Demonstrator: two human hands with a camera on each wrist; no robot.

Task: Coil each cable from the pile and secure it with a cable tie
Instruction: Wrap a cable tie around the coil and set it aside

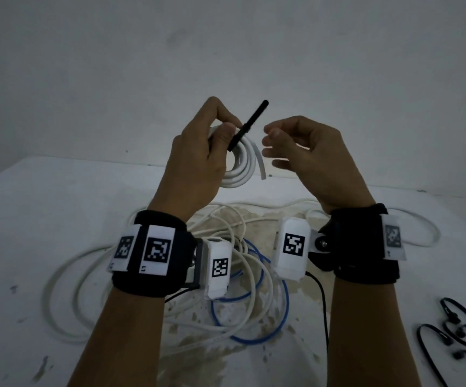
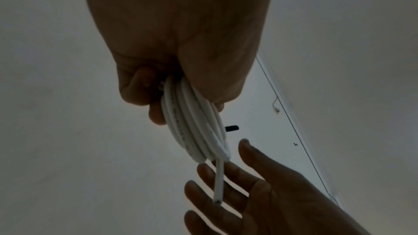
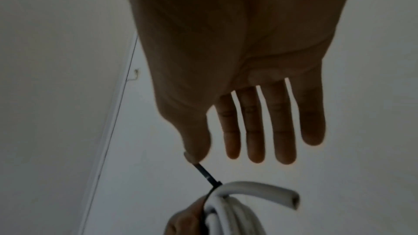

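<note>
My left hand point(image 1: 227, 128) holds a small coil of thick white cable point(image 1: 243, 169) in the air above the table, thumb and fingers curled round the loops point(image 2: 192, 122). A black cable tie point(image 1: 250, 124) wraps the coil at my thumb, and its stiff tail sticks up and to the right. The coil's cut end point(image 3: 294, 201) juts out free. My right hand point(image 1: 271, 142) hovers just right of the coil with relaxed fingers point(image 3: 255, 131) and holds nothing; the thumb tip sits close to the tie's tail point(image 3: 207, 174).
A loose pile of white cables point(image 1: 170, 317) with a blue cable point(image 1: 282, 317) lies on the stained white table point(image 1: 44, 205) under my wrists. Several spare black cable ties point(image 1: 455, 339) lie at the right front. A bare wall stands behind.
</note>
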